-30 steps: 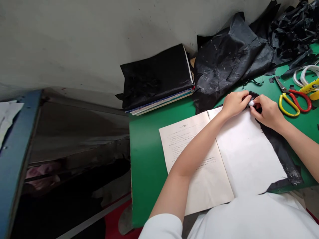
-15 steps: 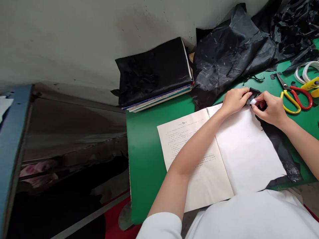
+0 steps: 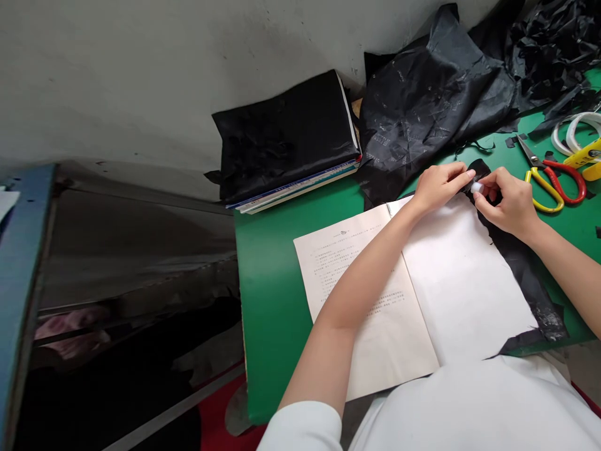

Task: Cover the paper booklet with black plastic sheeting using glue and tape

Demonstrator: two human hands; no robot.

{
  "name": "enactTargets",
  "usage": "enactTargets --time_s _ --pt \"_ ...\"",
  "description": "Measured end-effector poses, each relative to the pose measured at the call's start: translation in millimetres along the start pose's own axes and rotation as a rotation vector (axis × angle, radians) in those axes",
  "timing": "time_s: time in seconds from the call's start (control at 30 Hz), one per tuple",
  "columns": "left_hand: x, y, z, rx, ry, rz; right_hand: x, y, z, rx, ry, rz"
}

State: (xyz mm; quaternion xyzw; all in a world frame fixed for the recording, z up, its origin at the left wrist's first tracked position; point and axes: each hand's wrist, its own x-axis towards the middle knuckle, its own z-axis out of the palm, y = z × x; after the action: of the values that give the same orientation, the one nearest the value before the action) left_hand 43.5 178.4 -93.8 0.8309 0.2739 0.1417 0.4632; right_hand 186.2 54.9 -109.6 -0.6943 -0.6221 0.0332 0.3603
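An open book lies in front of me, its printed page on the left and a blank white page on the right. Black sheet material sticks out from under the blank page along its right and lower edges. At the page's top right corner, my left hand presses fingers and thumb on a raised black flap of this sheet. My right hand pinches a small white rounded thing against the flap; its kind is unclear.
To the right lie scissors with red and yellow handles, a yellow tool and white tape rings. Crumpled black sheeting spreads along the wall. A black-covered book tops a stack on the green table.
The black flap at the page's corner stands a little higher, and its whitish smeared side shows less. Both hands stay at that corner. The whole view has shifted slightly.
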Motion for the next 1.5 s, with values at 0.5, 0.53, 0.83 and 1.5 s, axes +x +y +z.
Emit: enactTargets --time_s 0.5,0.53,0.83,1.5 --pt "-2.3 -3.3 4.5 0.229 -0.078 0.108 1.0 0.4 1.0 -0.010 0.022 -0.013" --pt "-1.5 -4.3 4.9 0.204 -0.069 0.098 1.1 0.1 0.8 -0.007 0.022 -0.013" --pt "1.8 -5.6 5.0 0.110 -0.033 0.068 0.5 0.3 1.4 0.004 0.008 0.006" --pt "0.9 -5.1 4.5 0.171 -0.072 0.084 1.2 3.1 1.6 0.018 -0.032 -0.030"
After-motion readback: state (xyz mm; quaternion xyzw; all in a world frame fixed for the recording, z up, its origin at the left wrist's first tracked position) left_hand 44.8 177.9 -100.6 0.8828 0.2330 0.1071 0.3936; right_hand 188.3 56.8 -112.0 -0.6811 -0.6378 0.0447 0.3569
